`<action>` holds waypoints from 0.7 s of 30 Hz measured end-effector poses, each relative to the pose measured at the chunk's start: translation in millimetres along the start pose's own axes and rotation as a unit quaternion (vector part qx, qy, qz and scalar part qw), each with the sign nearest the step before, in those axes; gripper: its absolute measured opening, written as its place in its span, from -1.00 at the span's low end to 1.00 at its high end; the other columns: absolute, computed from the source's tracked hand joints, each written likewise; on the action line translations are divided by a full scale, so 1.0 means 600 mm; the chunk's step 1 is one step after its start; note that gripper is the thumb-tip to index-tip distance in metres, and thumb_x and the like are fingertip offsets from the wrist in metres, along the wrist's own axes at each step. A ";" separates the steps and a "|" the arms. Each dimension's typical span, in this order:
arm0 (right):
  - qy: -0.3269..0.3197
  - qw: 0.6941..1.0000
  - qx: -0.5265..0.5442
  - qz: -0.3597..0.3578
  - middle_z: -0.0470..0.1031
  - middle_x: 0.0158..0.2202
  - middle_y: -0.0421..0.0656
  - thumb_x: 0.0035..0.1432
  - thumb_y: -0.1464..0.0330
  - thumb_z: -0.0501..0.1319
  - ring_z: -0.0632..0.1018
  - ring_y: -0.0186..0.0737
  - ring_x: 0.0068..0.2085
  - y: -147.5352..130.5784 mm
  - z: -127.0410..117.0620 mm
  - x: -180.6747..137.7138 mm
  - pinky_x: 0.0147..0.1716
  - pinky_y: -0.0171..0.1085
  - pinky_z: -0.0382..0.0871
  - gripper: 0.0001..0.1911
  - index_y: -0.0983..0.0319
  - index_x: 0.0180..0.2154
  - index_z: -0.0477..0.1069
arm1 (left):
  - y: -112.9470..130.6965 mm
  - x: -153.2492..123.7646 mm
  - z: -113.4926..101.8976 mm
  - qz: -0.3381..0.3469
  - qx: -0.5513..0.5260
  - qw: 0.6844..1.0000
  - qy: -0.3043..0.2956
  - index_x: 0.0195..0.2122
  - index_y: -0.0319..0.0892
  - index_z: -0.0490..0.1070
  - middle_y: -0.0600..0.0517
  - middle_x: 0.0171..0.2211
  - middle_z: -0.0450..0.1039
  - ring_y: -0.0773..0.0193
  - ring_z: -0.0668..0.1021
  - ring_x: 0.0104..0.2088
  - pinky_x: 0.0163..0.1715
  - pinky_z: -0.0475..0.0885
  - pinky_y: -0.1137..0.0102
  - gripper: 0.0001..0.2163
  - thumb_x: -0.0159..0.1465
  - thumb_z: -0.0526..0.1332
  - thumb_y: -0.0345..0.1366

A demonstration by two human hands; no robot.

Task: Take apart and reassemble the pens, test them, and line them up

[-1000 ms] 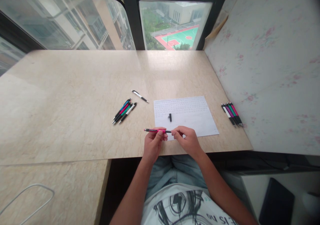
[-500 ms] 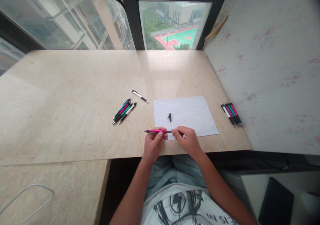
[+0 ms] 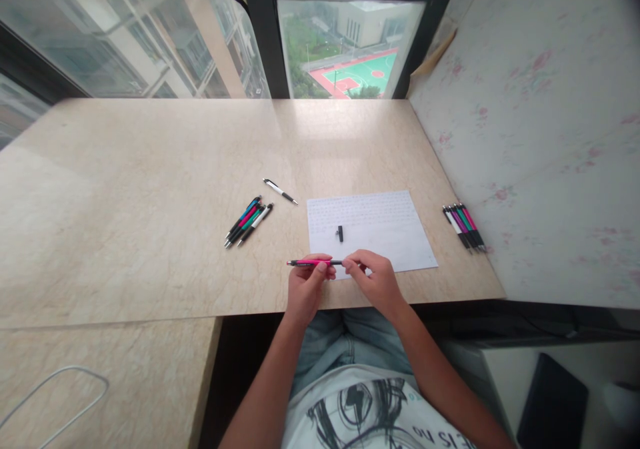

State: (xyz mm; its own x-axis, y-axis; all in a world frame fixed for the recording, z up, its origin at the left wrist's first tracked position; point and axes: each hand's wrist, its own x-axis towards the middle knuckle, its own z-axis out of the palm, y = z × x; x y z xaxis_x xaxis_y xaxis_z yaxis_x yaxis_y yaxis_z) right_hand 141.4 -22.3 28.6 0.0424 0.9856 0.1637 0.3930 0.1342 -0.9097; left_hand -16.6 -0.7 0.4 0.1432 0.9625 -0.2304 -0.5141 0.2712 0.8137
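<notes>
Just above the front edge of the desk, a pink pen [image 3: 310, 262] lies level across both hands. My left hand [image 3: 305, 292] is closed round its pink barrel, the thumb pressing from above. At the pen's thin dark right end, my right hand [image 3: 373, 279] is pinched, its fingertips hiding that end. Below the pen and hands is a sheet of paper [image 3: 380, 236] with lines of faint writing. On the sheet rests a short black tube [image 3: 341, 234], like a pen grip, with a tiny piece beside its left side.
Left of the paper lie a bundle of several coloured pens [image 3: 247, 222] and a single white-and-black pen [image 3: 280, 191]. More pens [image 3: 464, 228] stand in a row by the papered wall [image 3: 545, 136]. A pale cable [image 3: 75, 369] curls at lower left.
The pink pen has shifted very slightly left. Both hands keep nearly the same place and grip; the other things have not moved.
</notes>
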 end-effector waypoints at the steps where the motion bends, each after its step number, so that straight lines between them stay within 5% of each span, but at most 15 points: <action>1: 0.004 1.000 0.011 -0.011 0.55 -0.38 -0.15 0.29 0.30 0.18 0.51 -0.25 -0.36 -0.001 0.001 0.000 -0.42 -0.29 0.33 -0.83 0.20 -0.32 0.50 | 0.000 0.001 0.000 0.000 -0.009 1.000 0.005 -0.29 -0.21 0.60 0.01 -0.49 0.53 0.36 0.53 -0.45 -0.37 0.42 0.45 -0.79 0.13 0.44 -0.20; 6: -0.005 0.999 0.042 -0.011 0.55 -0.20 -0.10 0.22 0.31 0.25 0.54 -0.21 -0.25 -0.004 0.000 0.001 -0.43 -0.31 0.36 -0.82 0.20 -0.13 0.46 | 0.002 0.003 0.000 -0.006 -0.037 0.999 0.011 -0.30 -0.23 0.60 0.04 -0.54 0.50 0.39 0.51 -0.49 -0.40 0.40 0.47 -0.78 0.12 0.45 -0.20; 12: -0.012 0.999 0.015 0.031 0.50 -0.50 -0.19 0.33 0.26 0.14 0.48 -0.28 -0.44 -0.004 -0.002 0.002 -0.40 -0.28 0.32 -0.69 0.21 -0.44 0.48 | 0.002 0.003 0.000 -0.020 -0.034 0.999 0.003 -0.29 -0.24 0.60 0.02 -0.53 0.51 0.38 0.51 -0.48 -0.40 0.41 0.47 -0.77 0.11 0.46 -0.21; 15: -0.008 0.999 0.037 0.025 0.57 -0.34 -0.15 0.25 0.31 0.21 0.53 -0.24 -0.33 -0.005 -0.001 0.001 -0.41 -0.31 0.35 -0.86 0.21 -0.30 0.51 | 0.001 0.004 -0.001 -0.016 -0.046 0.999 0.003 -0.29 -0.24 0.61 0.02 -0.53 0.51 0.40 0.50 -0.48 -0.41 0.40 0.48 -0.78 0.12 0.45 -0.21; 18: -0.016 0.998 0.049 0.035 0.57 -0.20 -0.12 0.21 0.30 0.25 0.56 -0.21 -0.25 -0.006 -0.002 0.002 -0.41 -0.32 0.37 -0.82 0.20 -0.15 0.49 | 0.001 0.004 -0.001 -0.014 -0.045 0.999 0.000 -0.28 -0.23 0.61 0.02 -0.52 0.52 0.39 0.51 -0.48 -0.40 0.40 0.48 -0.80 0.13 0.45 -0.22; 21: -0.027 0.997 0.043 0.062 0.54 -0.41 -0.18 0.29 0.24 0.18 0.52 -0.25 -0.38 -0.008 -0.003 0.004 -0.42 -0.31 0.35 -0.80 0.21 -0.32 0.48 | 0.000 0.003 -0.003 -0.016 -0.033 0.999 -0.016 -0.26 -0.23 0.61 0.00 -0.48 0.54 0.38 0.52 -0.45 -0.37 0.40 0.47 -0.81 0.15 0.43 -0.24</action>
State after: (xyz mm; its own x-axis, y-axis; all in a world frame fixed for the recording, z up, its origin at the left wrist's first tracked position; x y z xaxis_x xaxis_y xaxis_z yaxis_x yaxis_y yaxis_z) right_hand 141.0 -20.7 34.0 0.0351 0.9990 0.0293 0.3072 0.0171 -0.9515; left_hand -17.8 1.0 -0.6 0.1871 0.9533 -0.2371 -0.5634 0.3019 0.7690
